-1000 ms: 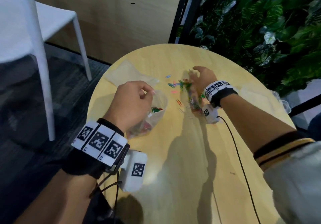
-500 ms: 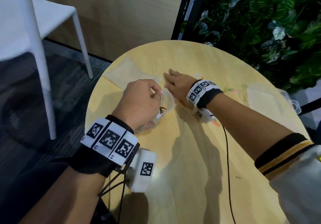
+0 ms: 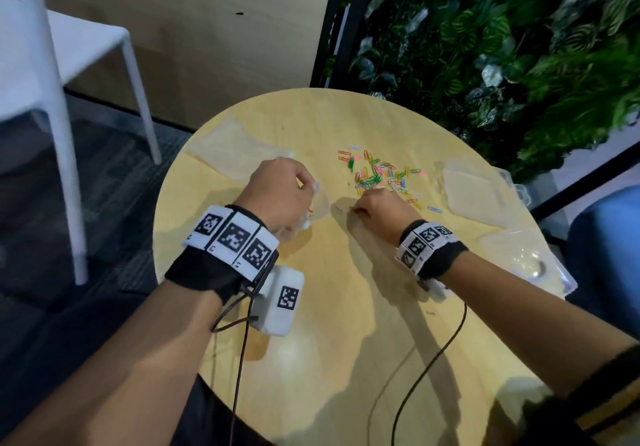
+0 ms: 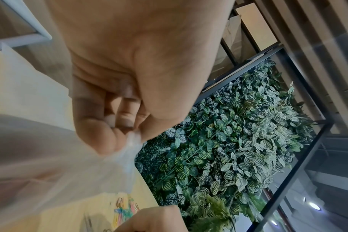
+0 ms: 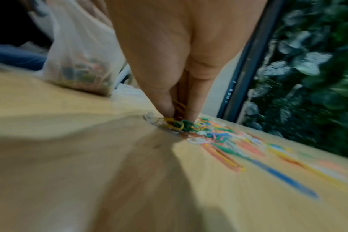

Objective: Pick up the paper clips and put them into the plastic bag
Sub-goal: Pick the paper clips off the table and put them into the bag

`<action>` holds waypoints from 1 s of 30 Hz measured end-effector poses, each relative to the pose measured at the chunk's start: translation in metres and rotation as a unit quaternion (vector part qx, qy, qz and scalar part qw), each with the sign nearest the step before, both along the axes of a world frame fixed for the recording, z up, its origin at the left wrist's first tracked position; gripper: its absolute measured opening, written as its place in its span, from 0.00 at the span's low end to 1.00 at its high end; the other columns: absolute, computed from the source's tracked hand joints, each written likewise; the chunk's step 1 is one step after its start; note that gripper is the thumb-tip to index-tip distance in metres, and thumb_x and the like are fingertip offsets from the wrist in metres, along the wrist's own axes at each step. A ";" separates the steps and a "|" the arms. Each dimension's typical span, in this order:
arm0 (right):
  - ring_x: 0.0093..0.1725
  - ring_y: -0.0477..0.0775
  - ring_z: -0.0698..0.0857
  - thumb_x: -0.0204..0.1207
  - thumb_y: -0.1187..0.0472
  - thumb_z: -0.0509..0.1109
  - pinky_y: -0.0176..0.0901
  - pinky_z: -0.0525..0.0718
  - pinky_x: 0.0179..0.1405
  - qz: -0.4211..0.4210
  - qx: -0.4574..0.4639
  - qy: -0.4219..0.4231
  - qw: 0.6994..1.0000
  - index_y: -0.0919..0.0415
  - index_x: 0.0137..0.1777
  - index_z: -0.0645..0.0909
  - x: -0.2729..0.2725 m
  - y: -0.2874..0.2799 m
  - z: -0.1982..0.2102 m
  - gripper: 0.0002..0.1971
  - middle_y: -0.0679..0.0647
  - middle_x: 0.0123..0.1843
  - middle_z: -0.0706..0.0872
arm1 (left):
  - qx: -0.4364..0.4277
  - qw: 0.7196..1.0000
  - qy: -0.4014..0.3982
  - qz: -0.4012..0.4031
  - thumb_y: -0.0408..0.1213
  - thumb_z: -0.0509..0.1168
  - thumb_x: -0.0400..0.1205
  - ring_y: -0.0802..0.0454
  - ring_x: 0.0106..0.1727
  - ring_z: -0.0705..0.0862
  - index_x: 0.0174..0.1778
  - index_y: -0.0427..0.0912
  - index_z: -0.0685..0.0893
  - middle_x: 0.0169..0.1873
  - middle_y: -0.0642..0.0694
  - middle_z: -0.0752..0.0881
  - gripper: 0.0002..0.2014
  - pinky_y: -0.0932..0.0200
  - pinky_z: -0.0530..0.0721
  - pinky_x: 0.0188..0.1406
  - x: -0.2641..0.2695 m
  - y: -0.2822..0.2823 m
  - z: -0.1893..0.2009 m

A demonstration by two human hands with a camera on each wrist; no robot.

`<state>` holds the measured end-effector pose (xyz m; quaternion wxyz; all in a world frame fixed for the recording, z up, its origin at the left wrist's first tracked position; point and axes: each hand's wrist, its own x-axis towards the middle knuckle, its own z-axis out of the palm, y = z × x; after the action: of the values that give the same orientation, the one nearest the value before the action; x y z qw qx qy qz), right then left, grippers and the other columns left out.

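We find no words, brand names or numbers that we can read anywhere. The only signs we see are black-and-white square code patterns on the left wristband [image 3: 231, 238], the right wristband [image 3: 423, 243] and the white box [image 3: 280, 300] under the left wrist.

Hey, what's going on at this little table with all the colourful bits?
A person is collecting paper clips from a round wooden table into a clear plastic bag. The left hand pinches the bag's top edge and holds it up; some clips already lie in its bottom. The right hand is down at the near edge of the pile, its fingers closing on a few clips. Most clips are still on the table.
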<state>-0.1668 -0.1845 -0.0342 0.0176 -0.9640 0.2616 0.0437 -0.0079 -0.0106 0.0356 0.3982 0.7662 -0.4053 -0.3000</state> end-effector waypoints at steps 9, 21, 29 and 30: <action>0.44 0.56 0.90 0.78 0.71 0.69 0.42 0.89 0.51 -0.355 0.549 -0.426 0.625 0.78 0.55 0.83 -0.067 0.012 0.030 0.10 0.68 0.49 0.89 | 0.018 0.992 0.112 -0.047 0.38 0.65 0.87 0.43 0.23 0.86 0.53 0.39 0.86 0.28 0.38 0.87 0.07 0.61 0.83 0.22 -0.040 -0.015 -0.020; 0.47 0.52 0.88 0.71 0.78 0.70 0.47 0.87 0.57 -0.205 0.457 -0.337 0.797 0.64 0.51 0.90 -0.050 0.060 0.037 0.14 0.62 0.47 0.93 | -0.033 0.982 0.181 -0.045 0.32 0.65 0.87 0.42 0.27 0.85 0.49 0.37 0.87 0.25 0.45 0.84 0.05 0.38 0.93 0.39 -0.062 -0.027 -0.029; 0.40 0.44 0.86 0.69 0.71 0.70 0.37 0.83 0.47 -0.039 0.167 -0.295 0.940 0.57 0.44 0.93 -0.050 0.064 0.030 0.13 0.49 0.42 0.92 | -0.030 0.983 0.164 -0.072 0.34 0.66 0.87 0.45 0.27 0.85 0.48 0.41 0.87 0.25 0.48 0.84 0.05 0.46 0.92 0.33 -0.066 -0.025 -0.024; 0.40 0.41 0.86 0.69 0.73 0.69 0.34 0.82 0.47 -0.021 0.181 -0.291 0.939 0.56 0.45 0.93 -0.050 0.065 0.032 0.14 0.47 0.43 0.92 | -0.032 0.985 0.155 -0.070 0.34 0.66 0.87 0.46 0.27 0.85 0.48 0.42 0.88 0.24 0.49 0.84 0.06 0.45 0.92 0.34 -0.065 -0.024 -0.022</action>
<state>-0.2172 -0.1195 -0.0023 0.2679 -0.9095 0.2532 -0.1922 -0.0732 -0.0345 0.0137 0.4584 0.6670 -0.4004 -0.4296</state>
